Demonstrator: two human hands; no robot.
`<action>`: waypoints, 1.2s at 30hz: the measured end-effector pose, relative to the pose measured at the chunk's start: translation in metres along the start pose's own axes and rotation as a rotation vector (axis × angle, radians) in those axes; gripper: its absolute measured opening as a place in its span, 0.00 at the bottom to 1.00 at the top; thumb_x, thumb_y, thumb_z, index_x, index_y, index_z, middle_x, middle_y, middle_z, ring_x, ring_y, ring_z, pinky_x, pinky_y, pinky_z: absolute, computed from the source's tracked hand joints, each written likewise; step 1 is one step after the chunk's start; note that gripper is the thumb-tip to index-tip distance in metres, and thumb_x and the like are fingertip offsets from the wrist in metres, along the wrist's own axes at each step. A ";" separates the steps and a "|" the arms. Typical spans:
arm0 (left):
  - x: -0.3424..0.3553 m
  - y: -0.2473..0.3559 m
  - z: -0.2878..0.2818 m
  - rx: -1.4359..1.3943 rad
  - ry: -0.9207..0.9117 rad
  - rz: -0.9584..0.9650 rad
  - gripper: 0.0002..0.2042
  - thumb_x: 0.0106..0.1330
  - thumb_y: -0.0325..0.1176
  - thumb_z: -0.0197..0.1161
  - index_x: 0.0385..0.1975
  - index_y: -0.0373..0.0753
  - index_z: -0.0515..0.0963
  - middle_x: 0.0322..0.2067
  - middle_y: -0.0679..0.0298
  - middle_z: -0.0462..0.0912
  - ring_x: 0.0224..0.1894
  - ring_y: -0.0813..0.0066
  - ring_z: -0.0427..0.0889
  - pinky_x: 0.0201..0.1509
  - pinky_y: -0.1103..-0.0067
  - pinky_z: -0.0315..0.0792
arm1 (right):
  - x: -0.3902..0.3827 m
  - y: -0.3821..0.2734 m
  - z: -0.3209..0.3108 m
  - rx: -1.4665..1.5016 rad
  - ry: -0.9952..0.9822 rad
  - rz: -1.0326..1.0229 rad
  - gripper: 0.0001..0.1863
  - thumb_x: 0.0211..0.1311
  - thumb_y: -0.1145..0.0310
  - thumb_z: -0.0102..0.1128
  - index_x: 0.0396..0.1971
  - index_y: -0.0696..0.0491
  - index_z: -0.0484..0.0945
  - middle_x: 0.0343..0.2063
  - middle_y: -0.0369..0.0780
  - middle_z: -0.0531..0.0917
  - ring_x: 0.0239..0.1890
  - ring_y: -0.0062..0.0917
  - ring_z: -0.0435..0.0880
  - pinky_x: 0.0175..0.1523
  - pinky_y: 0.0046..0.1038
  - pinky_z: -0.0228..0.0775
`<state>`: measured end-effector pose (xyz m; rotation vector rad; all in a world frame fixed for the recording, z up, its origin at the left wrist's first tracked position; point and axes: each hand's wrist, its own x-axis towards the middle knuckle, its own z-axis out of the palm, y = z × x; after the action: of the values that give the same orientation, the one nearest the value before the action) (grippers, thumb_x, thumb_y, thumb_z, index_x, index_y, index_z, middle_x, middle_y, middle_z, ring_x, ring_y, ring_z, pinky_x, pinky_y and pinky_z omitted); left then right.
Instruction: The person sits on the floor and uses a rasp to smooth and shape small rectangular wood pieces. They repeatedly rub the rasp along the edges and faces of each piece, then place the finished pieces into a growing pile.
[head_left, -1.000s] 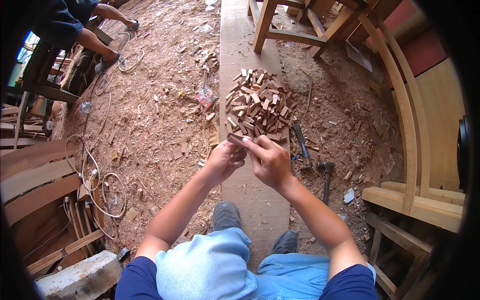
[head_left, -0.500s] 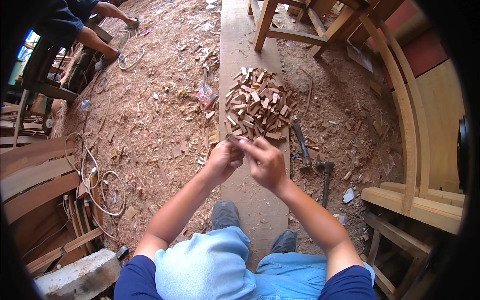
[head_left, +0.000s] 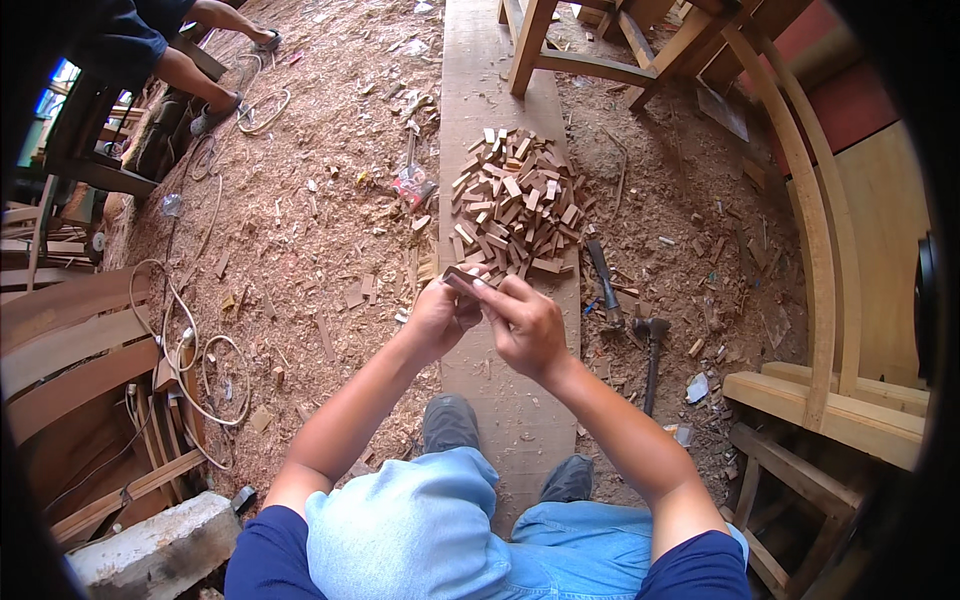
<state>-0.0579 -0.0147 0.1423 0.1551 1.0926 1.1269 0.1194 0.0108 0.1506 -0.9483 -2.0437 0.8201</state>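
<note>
A small brown wooden block [head_left: 458, 279] is pinched between my two hands, in front of the near edge of a pile of similar blocks. My left hand [head_left: 438, 318] grips it from the left, its fingers curled. From the right, my right hand [head_left: 527, 328] has thumb and fingertips closed on the same piece. Whether something thin lies under the right fingertips is hidden. Just beyond both hands, the pile of small wooden blocks [head_left: 515, 200] rests on a long flat board [head_left: 510, 420] running away from me between my feet.
Right of the board lie a dark-handled tool [head_left: 603, 285] and a hammer [head_left: 652, 365] on shavings. A wooden chair frame [head_left: 590, 66] stands far right, timber [head_left: 825, 415] nearer. Cables [head_left: 190, 375] and curved boards [head_left: 75, 340] are at left. Another person's leg [head_left: 195, 80] shows far left.
The block between my fingers has tilted, and more of its face now shows. My hands have shifted only slightly. The pile looks the same.
</note>
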 end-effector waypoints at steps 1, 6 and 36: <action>0.000 -0.001 0.001 -0.001 0.011 -0.008 0.07 0.77 0.35 0.63 0.50 0.44 0.80 0.34 0.74 0.80 0.29 0.87 0.74 0.29 0.84 0.65 | 0.000 -0.001 0.000 -0.011 -0.003 0.026 0.18 0.65 0.74 0.65 0.54 0.49 0.88 0.30 0.38 0.80 0.29 0.33 0.85 0.34 0.36 0.78; -0.001 0.003 0.005 0.001 -0.022 0.024 0.06 0.77 0.34 0.64 0.48 0.44 0.80 0.38 0.73 0.82 0.33 0.87 0.77 0.31 0.85 0.67 | 0.001 -0.006 0.001 0.059 0.047 -0.059 0.19 0.64 0.76 0.65 0.54 0.47 0.89 0.30 0.37 0.80 0.29 0.33 0.85 0.34 0.35 0.78; -0.004 0.001 0.003 -0.126 -0.145 0.078 0.07 0.79 0.36 0.63 0.51 0.45 0.79 0.40 0.72 0.84 0.38 0.85 0.81 0.40 0.82 0.73 | 0.010 -0.016 -0.006 0.063 0.088 -0.062 0.14 0.66 0.74 0.66 0.51 0.53 0.88 0.32 0.39 0.82 0.29 0.36 0.86 0.35 0.37 0.77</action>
<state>-0.0560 -0.0157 0.1471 0.1785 0.8912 1.2313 0.1143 0.0125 0.1697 -0.8674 -1.9511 0.7913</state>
